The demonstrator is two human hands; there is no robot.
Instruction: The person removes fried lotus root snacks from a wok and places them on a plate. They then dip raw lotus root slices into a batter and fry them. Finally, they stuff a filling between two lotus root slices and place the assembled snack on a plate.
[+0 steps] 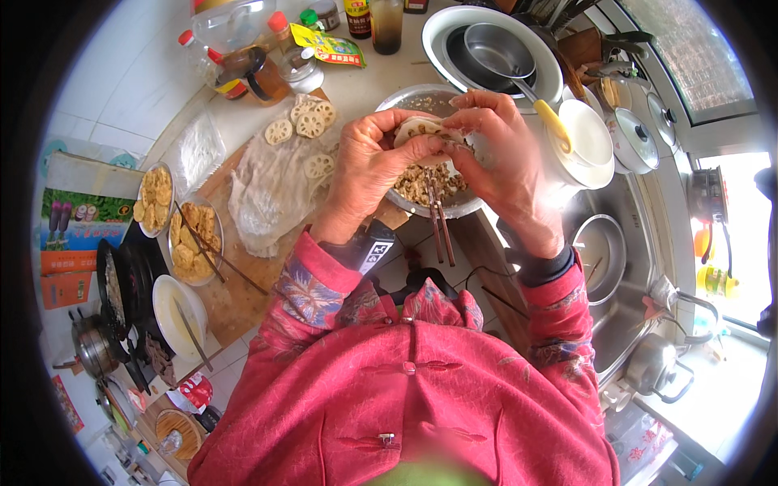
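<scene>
My left hand (371, 164) and my right hand (501, 155) together hold a filled lotus root slice (419, 130) by its edges. Beneath it is a metal bowl (468, 209) containing a crumbly filling (413, 182), with brown chopsticks (439, 225) leaning over its near rim. To the left, several lotus root slices (310, 123) lie on and beside a crumpled whitish cloth (261, 194) on a wooden board (234, 313). My fingers hide part of the held slice.
Two plates of golden fried pieces (193, 243) stand at left, chopsticks across one. Nearer is a white bowl (180, 316). Nested basins with a yellow-handled ladle (550, 124) stand at back right, beside stacked white bowls (586, 136); a steel sink (638, 243) lies right. Bottles (386, 27) line the back.
</scene>
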